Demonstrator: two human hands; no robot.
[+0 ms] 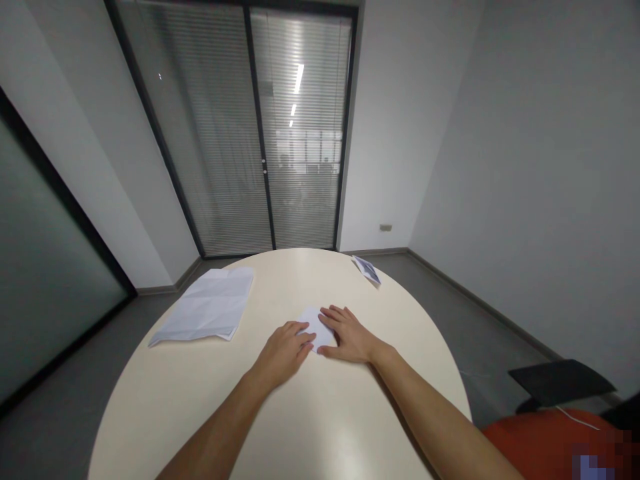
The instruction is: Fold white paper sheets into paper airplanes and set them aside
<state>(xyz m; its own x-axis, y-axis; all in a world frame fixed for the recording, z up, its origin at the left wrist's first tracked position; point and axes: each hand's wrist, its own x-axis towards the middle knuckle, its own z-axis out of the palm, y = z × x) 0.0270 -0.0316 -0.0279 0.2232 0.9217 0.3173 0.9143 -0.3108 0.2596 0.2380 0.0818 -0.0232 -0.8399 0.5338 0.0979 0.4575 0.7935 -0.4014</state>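
A small piece of white paper (318,329), apparently folded, lies on the round cream table (310,427) in front of me. On its left edge rests my left hand (286,350), palm down with the fingers apart. My right hand (350,335) lies flat over the right side of the paper, fingers spread and thumb toward the near edge. Both hands touch the sheet, and parts of its edges are hidden under my fingers.
Creased white sheets (207,307) lie at the table's left edge. A small folded printed paper (367,270) sits near the far right rim. An orange chair (530,440) with a black armrest (563,381) stands at lower right. A glass partition with blinds (300,200) rises beyond the table.
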